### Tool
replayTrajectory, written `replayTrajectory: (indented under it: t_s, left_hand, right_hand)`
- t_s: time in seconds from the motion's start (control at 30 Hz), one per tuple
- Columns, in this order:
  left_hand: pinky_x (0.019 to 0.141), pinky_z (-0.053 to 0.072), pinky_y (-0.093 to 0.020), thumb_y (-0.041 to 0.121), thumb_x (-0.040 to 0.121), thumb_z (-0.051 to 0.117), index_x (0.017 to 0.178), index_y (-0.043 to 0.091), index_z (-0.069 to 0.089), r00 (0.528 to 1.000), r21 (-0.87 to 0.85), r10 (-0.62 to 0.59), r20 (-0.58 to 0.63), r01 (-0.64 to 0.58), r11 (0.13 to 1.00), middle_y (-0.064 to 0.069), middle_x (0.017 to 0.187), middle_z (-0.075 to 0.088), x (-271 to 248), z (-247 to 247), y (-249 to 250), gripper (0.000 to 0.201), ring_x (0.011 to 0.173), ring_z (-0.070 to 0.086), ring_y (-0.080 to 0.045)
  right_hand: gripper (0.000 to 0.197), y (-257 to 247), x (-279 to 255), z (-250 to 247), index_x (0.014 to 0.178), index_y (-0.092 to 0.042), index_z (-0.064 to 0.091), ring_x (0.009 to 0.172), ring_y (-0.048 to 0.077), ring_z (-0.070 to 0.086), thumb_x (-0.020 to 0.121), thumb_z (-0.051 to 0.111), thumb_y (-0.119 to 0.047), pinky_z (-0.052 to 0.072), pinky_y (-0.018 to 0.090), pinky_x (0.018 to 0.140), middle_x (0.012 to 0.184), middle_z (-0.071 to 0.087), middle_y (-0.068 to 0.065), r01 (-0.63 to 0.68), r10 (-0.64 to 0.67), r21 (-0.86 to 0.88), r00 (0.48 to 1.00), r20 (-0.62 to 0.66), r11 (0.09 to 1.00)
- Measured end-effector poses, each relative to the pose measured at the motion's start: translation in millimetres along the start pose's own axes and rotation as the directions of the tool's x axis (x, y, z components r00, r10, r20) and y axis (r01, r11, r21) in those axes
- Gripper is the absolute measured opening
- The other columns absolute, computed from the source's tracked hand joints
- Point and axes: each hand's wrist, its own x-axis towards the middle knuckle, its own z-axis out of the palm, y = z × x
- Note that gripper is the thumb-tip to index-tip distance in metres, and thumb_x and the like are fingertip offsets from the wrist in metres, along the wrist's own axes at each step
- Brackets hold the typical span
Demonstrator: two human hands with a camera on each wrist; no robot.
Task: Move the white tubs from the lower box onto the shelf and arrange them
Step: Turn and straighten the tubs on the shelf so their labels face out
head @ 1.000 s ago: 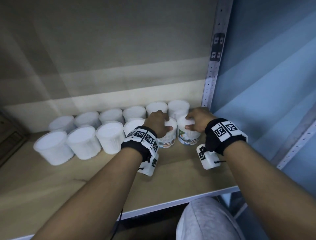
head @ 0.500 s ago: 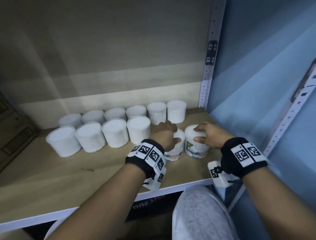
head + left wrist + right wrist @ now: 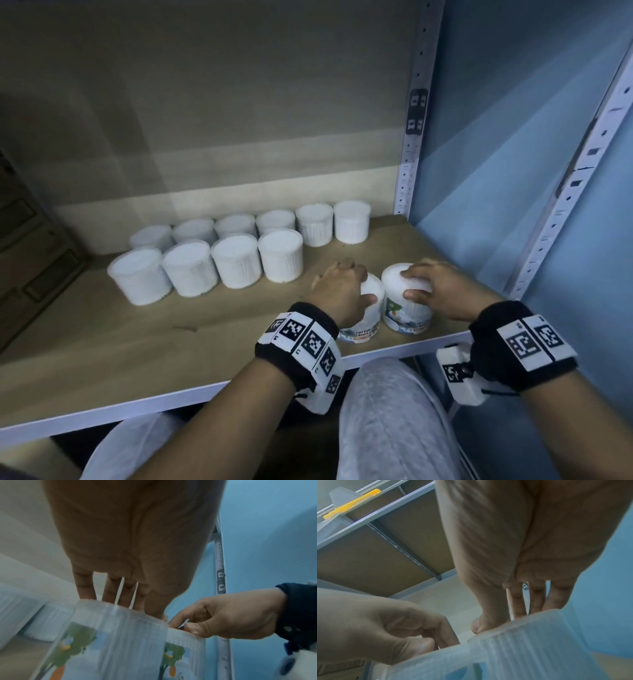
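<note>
Two upright tubs are gripped from above: left tub [image 3: 363, 313] by left hand [image 3: 337, 291], right tub [image 3: 404, 301] by right hand [image 3: 442, 291]; the open row slots apparently lie far-left.

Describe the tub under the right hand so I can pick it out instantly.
Start at the wooden shelf board and go to its front right corner. Two white plastic tubs with printed labels stand there, apart from the two rows behind. It is the right-hand tub, nearest the perforated metal upright, gripped by the right hand.

White tubs [image 3: 281, 255] on a tan wooden shelf [image 3: 137, 342], two bearing green-and-orange labels [image 3: 68, 649]; blue wall [image 3: 513, 171].
</note>
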Motion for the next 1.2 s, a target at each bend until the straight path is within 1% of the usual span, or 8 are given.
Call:
replayTrajectory:
  t_s: [0.47,0.63,0.73,0.87,0.97,1.03,1.13,1.2]
  left_hand:
    - [0.104,0.037,-0.044,0.037,0.09,0.058,0.124,0.015,0.053,1.0,-0.047,-0.02,-0.006,0.02,0.999,-0.005,0.125,0.049,-2.5,1.0,1.0,0.041,0.123,0.042,-0.024]
    - [0.1,0.042,-0.036,0.035,0.085,0.064,0.119,0.016,0.059,1.0,-0.163,-0.012,-0.014,0.009,0.987,-0.004,0.124,0.053,-1.5,-4.5,-6.7,0.04,0.117,0.05,-0.022]
    - [0.099,0.044,-0.031,0.03,0.086,0.063,0.117,0.017,0.061,0.998,-0.224,-0.008,-0.067,-0.008,0.975,-0.004,0.124,0.057,-0.6,-15.6,-16.2,0.034,0.116,0.054,-0.02]
    - [0.09,0.04,-0.018,0.02,0.087,0.061,0.118,0.015,0.063,0.99,-0.257,-0.046,-0.131,0.011,0.966,-0.004,0.123,0.061,1.0,-44.9,-37.9,0.031,0.114,0.056,-0.016]
    - [0.09,0.04,-0.019,0.02,0.086,0.059,0.121,0.016,0.061,0.983,-0.232,-0.111,-0.148,0.075,0.97,-0.003,0.126,0.06,1.9,-66.2,-64.2,0.035,0.116,0.055,-0.017]
    - [0.089,0.04,-0.02,0.023,0.087,0.059,0.122,0.018,0.059,0.974,-0.219,-0.172,-0.148,0.138,0.966,-0.001,0.127,0.059,1.1,-78.8,-83.8,0.035,0.116,0.054,-0.017]
    - [0.095,0.041,-0.025,0.028,0.088,0.059,0.122,0.016,0.058,0.965,-0.186,-0.24,-0.109,0.218,0.958,-0.001,0.126,0.059,0.1,-94.7,-111.5,0.036,0.116,0.054,-0.019]
    - [0.094,0.042,-0.026,0.028,0.087,0.059,0.12,0.015,0.059,0.959,-0.165,-0.268,-0.094,0.251,0.954,-0.003,0.125,0.06,-0.7,-101.9,-129.6,0.035,0.114,0.055,-0.02]
  right_hand:
    - [0.047,-3.4,-4.9,-2.0,0.134,-0.014,0.054,0.131,0.021,0.043,0.089,0.064,-0.028,0.027,0.023,0.109,0.14,0.048,0.003,-0.009,0.009,0.057,1.0,-0.012,0.998]
    - [0.046,-5.6,-5.1,-8.4,0.13,-0.014,0.057,0.127,0.02,0.047,0.088,0.066,-0.027,0.03,0.024,0.107,0.136,0.051,0.004,0.003,-0.003,0.093,1.0,-0.001,0.996]
    - [0.045,-12.2,-3.5,-17.5,0.128,-0.011,0.058,0.124,0.02,0.049,0.087,0.067,-0.028,0.032,0.021,0.103,0.132,0.053,0.005,0.001,0.006,0.12,0.998,-0.062,0.993]
    - [0.042,-40.6,2.5,-33.2,0.125,-0.007,0.06,0.12,0.02,0.055,0.088,0.067,-0.026,0.038,0.022,0.1,0.129,0.059,0.007,0.054,-0.024,0.177,0.986,-0.166,0.983]
    - [0.034,-67.1,17.9,-41.1,0.117,-0.014,0.066,0.105,0.013,0.061,0.086,0.068,-0.029,0.044,0.024,0.099,0.12,0.067,0.002,0.113,-0.065,0.237,0.977,-0.202,0.965]
    - [0.03,-87.3,31.9,-43.0,0.112,-0.019,0.068,0.099,0.013,0.064,0.085,0.068,-0.033,0.049,0.031,0.097,0.112,0.069,-0.002,0.137,-0.084,0.259,0.975,-0.207,0.956]
    - [0.025,-123.0,50.4,-40.8,0.107,-0.016,0.07,0.093,0.018,0.065,0.086,0.068,-0.03,0.051,0.027,0.088,0.105,0.069,0.001,0.159,-0.102,0.291,0.974,-0.201,0.943]
    - [0.023,-145.1,66.9,-34.6,0.103,-0.015,0.071,0.091,0.017,0.063,0.085,0.069,-0.029,0.048,0.024,0.085,0.105,0.07,0.004,0.151,-0.098,0.31,0.979,-0.181,0.939]
